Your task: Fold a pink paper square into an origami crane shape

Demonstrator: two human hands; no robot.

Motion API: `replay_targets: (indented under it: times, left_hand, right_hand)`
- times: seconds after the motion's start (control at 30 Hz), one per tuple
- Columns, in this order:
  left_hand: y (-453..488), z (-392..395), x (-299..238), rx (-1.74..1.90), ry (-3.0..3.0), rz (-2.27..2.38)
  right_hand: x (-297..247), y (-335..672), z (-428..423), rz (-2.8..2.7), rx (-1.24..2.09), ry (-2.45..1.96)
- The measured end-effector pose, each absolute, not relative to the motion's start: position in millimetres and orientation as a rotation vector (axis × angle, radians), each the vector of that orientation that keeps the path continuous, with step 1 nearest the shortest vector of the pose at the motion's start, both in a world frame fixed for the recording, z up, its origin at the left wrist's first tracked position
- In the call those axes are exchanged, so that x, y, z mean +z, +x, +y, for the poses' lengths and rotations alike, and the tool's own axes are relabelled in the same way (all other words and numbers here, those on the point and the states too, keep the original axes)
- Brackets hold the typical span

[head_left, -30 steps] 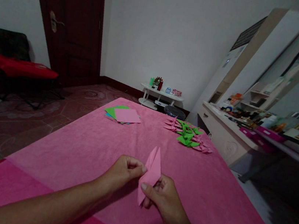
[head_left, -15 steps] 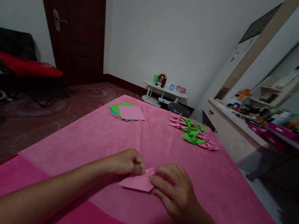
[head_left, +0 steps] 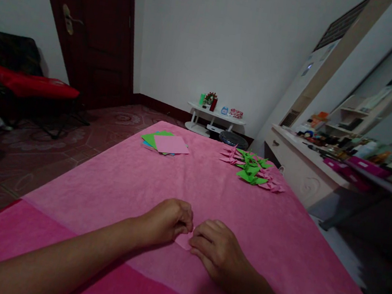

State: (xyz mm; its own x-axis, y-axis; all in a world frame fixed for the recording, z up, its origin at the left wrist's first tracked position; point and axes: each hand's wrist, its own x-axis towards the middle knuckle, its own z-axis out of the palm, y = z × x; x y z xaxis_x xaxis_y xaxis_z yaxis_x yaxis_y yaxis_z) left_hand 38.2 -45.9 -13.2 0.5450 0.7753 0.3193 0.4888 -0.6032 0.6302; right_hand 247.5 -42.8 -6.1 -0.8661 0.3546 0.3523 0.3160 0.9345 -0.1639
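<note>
Both my hands rest close together on the pink cloth of the table. My left hand is curled, its fingertips pressing on a folded pink paper. My right hand lies over the same paper with its fingers bent down on it. Only a small pink corner of the paper shows between the two hands; the rest is hidden under them.
A stack of flat coloured paper sheets, pink on top, lies at the table's far left. A heap of folded pink and green paper figures lies at the far right. A dresser with clutter stands right; a red chair stands left.
The pink paper was held upright above the table a second ago. It now lies flat on the cloth, and both hands have closed in over it.
</note>
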Motion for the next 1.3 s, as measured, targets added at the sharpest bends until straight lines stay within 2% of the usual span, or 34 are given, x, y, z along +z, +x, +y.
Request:
replay_targets:
  times: [0.2, 0.4, 0.83, 1.3]
  left_hand:
    - [34, -58, 9, 0.647, 2.628, 0.98]
    - [31, -63, 15, 0.529, 2.576, 0.84]
    - [26, -62, 2, 0.693, 2.272, 0.967]
    - [28, -67, -3, 0.654, 2.19, 1.146]
  right_hand:
    - [-9, 241, -47, -2.656, 0.264, -0.611]
    - [-9, 239, -44, -2.576, 0.37, -0.646]
    - [-13, 237, -45, -2.461, 0.541, -0.752]
    - [-13, 233, -47, -2.364, 0.768, -0.924]
